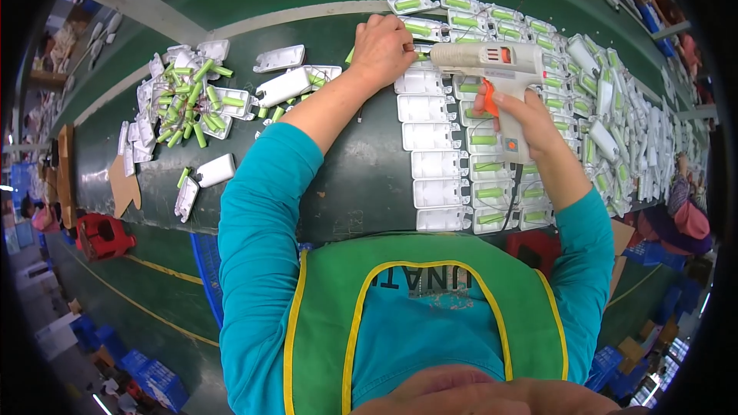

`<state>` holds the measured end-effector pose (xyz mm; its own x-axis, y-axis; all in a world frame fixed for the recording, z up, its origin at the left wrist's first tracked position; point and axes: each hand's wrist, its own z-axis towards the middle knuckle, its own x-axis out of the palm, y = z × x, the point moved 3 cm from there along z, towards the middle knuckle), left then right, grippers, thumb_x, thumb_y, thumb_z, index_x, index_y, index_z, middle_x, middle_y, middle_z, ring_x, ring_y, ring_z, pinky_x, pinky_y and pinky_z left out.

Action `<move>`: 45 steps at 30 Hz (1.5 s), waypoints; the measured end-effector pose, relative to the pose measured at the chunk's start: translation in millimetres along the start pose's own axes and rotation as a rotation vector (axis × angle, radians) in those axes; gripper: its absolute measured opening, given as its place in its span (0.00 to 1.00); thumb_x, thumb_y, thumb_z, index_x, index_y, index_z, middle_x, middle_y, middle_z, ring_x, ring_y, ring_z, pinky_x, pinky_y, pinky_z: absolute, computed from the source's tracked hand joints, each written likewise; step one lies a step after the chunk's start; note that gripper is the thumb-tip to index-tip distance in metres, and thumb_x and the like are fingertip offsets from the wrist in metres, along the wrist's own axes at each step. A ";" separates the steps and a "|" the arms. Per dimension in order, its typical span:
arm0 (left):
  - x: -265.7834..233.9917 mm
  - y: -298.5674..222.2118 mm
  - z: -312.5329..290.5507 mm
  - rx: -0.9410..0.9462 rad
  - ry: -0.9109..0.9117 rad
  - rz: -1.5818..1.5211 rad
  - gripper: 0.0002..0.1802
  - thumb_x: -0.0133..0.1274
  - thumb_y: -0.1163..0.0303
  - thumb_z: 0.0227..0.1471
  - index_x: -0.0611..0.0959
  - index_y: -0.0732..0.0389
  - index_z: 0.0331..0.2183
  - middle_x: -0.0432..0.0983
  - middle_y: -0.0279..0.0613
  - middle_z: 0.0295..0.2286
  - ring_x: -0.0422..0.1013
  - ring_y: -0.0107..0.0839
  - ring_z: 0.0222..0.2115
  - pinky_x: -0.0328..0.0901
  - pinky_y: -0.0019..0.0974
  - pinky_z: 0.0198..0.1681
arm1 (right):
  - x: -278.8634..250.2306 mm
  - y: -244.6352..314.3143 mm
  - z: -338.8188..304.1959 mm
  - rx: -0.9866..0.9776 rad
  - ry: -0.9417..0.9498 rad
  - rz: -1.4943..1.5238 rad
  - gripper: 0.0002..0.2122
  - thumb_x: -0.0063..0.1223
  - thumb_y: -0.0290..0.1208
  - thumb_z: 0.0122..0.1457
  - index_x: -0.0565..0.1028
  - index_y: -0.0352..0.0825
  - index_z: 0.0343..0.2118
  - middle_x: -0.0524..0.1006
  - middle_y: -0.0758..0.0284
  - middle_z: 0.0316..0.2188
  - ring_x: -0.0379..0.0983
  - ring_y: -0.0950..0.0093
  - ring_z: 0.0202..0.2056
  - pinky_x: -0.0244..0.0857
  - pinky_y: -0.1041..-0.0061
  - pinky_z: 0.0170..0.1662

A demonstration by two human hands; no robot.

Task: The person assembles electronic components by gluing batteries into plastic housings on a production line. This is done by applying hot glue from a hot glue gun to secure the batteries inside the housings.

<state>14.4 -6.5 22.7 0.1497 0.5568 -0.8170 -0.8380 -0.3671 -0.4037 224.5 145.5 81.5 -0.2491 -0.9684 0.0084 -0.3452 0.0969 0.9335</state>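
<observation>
White glue gun [492, 56] gripped in right hand [540, 119], left hand [382, 50] near nozzle [436, 54], hold unclear, dark lettering [413, 277] on teal shirt [430, 334]

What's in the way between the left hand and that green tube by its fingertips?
Nothing visible. The left hand reaches right up to the green tube; the glue gun, held in the right hand, points in from the tube's other side.
</observation>
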 end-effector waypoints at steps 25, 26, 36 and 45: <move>-5.3 -4.4 3.8 -0.074 0.114 0.046 0.08 0.63 0.63 0.39 0.82 0.55 0.21 0.73 0.36 0.32 0.66 0.40 0.41 0.58 0.43 0.45 | 11.1 -2.5 0.4 -0.050 0.015 -0.019 0.15 0.53 0.34 0.58 0.72 0.26 0.41 0.75 0.64 0.29 0.72 0.73 0.32 0.67 0.73 0.40; -4.6 -4.2 3.7 -0.072 0.115 0.047 0.08 0.63 0.63 0.39 0.82 0.55 0.21 0.73 0.36 0.32 0.66 0.40 0.41 0.58 0.43 0.45 | 11.2 -2.6 -0.5 -0.051 0.014 -0.016 0.15 0.53 0.34 0.58 0.72 0.26 0.41 0.75 0.64 0.29 0.72 0.73 0.32 0.67 0.73 0.40; 6.7 1.8 10.0 -0.050 0.016 -0.031 0.07 0.63 0.66 0.41 0.82 0.57 0.23 0.74 0.40 0.31 0.67 0.43 0.39 0.63 0.43 0.43 | -3.4 -1.9 -2.4 -0.024 -0.006 0.119 0.17 0.52 0.37 0.58 0.71 0.30 0.45 0.78 0.64 0.35 0.75 0.74 0.39 0.67 0.78 0.36; 6.9 3.5 20.0 -0.097 0.011 -0.039 0.19 0.64 0.65 0.41 0.78 0.58 0.37 0.73 0.43 0.34 0.69 0.44 0.39 0.64 0.43 0.43 | -13.5 -11.0 3.7 -0.108 0.043 0.284 0.21 0.48 0.39 0.58 0.69 0.29 0.50 0.76 0.59 0.43 0.74 0.70 0.45 0.68 0.81 0.32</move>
<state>2.0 11.0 23.9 0.1872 0.5641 -0.8042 -0.7767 -0.4162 -0.4727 228.3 158.4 69.8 -0.2822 -0.9154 0.2872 -0.1685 0.3420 0.9245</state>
